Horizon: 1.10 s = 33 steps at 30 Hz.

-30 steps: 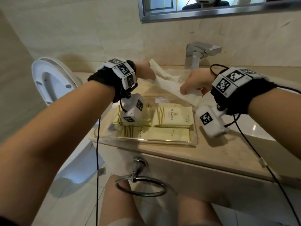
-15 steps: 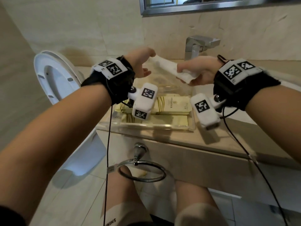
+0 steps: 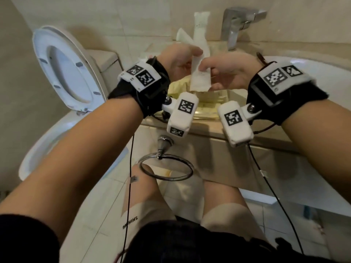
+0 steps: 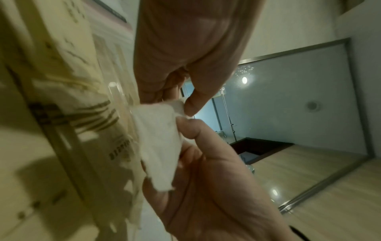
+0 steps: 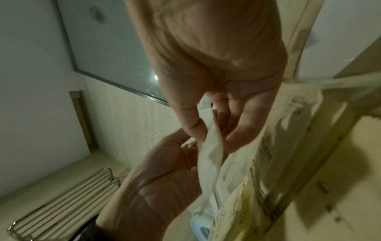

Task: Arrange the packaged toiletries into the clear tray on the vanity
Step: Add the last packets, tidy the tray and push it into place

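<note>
Head view: yellow packets [image 3: 207, 103] already fill the clear tray [image 3: 224, 109]; both hands, left hand [image 3: 178, 59] and right hand [image 3: 228, 73], pinch one long white sachet [image 3: 200, 73], not yet placed.

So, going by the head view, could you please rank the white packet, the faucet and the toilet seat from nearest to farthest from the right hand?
1. White packet: pinched in the right hand, and in the left hand too.
2. Faucet: behind the hand, at the back of the vanity.
3. Toilet seat: raised, far off to the left, beyond the left wrist.
</note>
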Motion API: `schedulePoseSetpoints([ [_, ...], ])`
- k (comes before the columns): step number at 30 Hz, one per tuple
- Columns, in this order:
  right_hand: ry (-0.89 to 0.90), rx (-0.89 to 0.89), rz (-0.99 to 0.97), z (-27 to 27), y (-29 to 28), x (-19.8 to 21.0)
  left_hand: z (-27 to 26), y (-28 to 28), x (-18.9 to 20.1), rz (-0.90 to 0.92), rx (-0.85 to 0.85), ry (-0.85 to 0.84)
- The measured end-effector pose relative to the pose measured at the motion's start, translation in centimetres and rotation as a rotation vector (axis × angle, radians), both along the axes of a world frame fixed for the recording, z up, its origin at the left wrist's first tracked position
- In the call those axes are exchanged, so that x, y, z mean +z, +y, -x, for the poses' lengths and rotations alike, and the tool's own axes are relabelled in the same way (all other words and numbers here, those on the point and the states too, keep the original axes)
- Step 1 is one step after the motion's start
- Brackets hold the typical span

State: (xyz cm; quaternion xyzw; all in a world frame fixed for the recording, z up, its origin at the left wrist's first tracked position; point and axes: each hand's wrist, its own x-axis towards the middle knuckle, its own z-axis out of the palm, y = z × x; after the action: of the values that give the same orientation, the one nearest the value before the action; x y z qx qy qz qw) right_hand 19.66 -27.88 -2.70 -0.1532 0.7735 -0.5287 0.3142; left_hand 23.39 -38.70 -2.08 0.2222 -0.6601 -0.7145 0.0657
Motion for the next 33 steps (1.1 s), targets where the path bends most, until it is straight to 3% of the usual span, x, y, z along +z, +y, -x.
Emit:
schedulePoseSetpoints([
  [3,0.005,0.055,-0.012,0.1,0.3,-0.3,-1.1,-0.1,0.1,0.152,-0.003,-0.027],
  [9,0.004,-0.206,0.19,1.4,1.4,-0.1,-2.9,-2.9,-0.8,0.463,-0.141,-0.135],
  [16,-0.039,-0.372,0.327,1.4,0.8,-1.6,-4.2,-3.8,-1.7,0.488,-0.255,-0.165],
  [22,-0.025,-0.387,0.352,1.8,1.1,-2.6,-4.9,-5.0,-1.4,0.534,-0.32,-0.214],
  [28,-0.095,-0.446,0.432,1.4,2.2,-2.9,-5.6,-6.7,-0.8,0.657,-0.259,-0.232],
  [33,-0.035,-0.474,0.36,0.2,3.2,-3.3,-6.8,-8.2,-1.5,0.604,-0.15,-0.203],
])
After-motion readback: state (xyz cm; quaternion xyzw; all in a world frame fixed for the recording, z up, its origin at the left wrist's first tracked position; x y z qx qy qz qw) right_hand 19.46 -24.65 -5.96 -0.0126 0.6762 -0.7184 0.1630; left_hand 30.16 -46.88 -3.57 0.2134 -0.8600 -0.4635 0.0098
